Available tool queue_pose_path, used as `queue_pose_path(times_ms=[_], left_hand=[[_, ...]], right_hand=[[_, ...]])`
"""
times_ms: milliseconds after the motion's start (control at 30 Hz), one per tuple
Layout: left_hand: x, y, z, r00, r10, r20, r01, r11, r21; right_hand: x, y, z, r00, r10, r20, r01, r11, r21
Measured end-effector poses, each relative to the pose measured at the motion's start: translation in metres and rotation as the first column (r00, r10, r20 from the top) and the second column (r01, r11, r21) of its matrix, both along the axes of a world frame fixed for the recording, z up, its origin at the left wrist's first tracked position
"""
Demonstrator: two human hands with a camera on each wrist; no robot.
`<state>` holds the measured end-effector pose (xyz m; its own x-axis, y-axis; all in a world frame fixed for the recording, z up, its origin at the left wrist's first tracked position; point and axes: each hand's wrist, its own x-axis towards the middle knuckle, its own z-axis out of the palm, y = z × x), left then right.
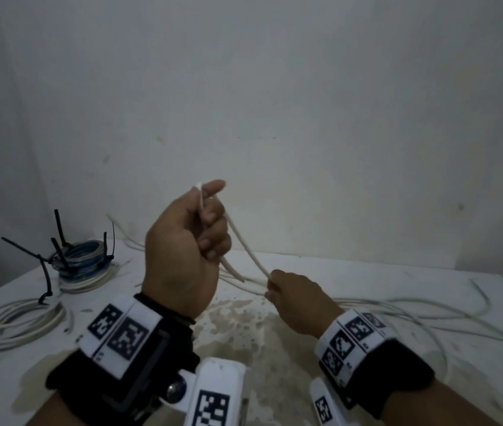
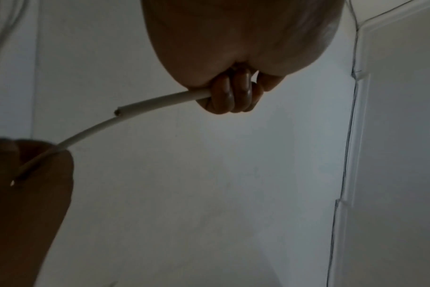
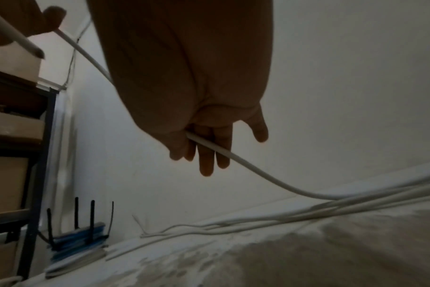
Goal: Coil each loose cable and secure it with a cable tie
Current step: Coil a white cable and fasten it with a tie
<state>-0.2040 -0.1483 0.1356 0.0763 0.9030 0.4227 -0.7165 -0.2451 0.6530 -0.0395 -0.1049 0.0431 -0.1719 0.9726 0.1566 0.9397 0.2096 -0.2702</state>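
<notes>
A loose white cable (image 1: 245, 243) runs between both hands above the white table (image 1: 367, 379). My left hand (image 1: 205, 229) is raised and grips the cable in a fist, with the cable folded over at the top by the thumb and its cut end (image 2: 117, 112) sticking out below. My right hand (image 1: 276, 284), lower and to the right, pinches the same cable (image 3: 246, 165) between thumb and fingers. From there the cable drops to the table and trails off to the right (image 1: 413, 305).
At the left stand stacked blue and white coils (image 1: 82, 259) bound with black cable ties (image 1: 59, 229), and in front of them a white coil (image 1: 22, 324). More loose white strands (image 3: 233, 225) lie along the wall. A shelf with boxes (image 3: 17, 136) stands left of the table.
</notes>
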Motion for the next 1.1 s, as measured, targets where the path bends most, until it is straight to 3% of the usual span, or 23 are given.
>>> queue_pose_path(times_ms=[67,233,333,400,533,700,867,1000,1033,1100], left_hand=[[-0.003,0.003,0.001,0.998,0.057,0.017,-0.057,0.998,0.008],[-0.002,0.009,-0.001,0.942,0.299,-0.150,-0.290,0.954,0.078],[-0.004,0.017,-0.003,0.898,0.387,-0.209,-0.384,0.922,0.060],[-0.007,0.023,-0.007,0.858,0.431,-0.280,-0.430,0.900,0.068],[-0.015,0.031,-0.023,0.706,0.516,-0.485,-0.508,0.846,0.162],[-0.026,0.037,-0.036,0.737,0.400,-0.545,-0.477,0.879,0.001],[-0.035,0.032,-0.045,0.551,0.357,-0.755,-0.445,0.890,0.096],[-0.037,0.025,-0.052,0.389,0.264,-0.883,-0.336,0.933,0.131],[-0.038,0.023,-0.053,0.392,0.223,-0.892,-0.314,0.944,0.098],[-0.038,0.019,-0.054,0.505,0.094,-0.858,-0.243,0.969,-0.037]], right_hand=[[0.007,-0.001,-0.008,0.999,-0.019,0.032,0.016,0.996,0.093],[0.011,-0.001,-0.006,0.973,0.099,-0.208,-0.021,0.937,0.350],[0.006,-0.005,0.000,0.984,0.165,-0.064,-0.109,0.848,0.519],[-0.001,-0.013,0.008,0.984,0.178,0.029,-0.165,0.828,0.536],[-0.018,-0.026,0.027,0.957,0.192,0.215,-0.273,0.843,0.463],[-0.034,-0.036,0.042,0.871,0.236,0.430,-0.435,0.776,0.457],[-0.046,-0.041,0.057,0.800,0.321,0.507,-0.555,0.717,0.422],[-0.045,-0.037,0.073,0.830,0.317,0.459,-0.530,0.704,0.472],[-0.043,-0.035,0.074,0.848,0.308,0.431,-0.505,0.719,0.478],[-0.036,-0.032,0.075,0.901,0.253,0.352,-0.413,0.750,0.516]])
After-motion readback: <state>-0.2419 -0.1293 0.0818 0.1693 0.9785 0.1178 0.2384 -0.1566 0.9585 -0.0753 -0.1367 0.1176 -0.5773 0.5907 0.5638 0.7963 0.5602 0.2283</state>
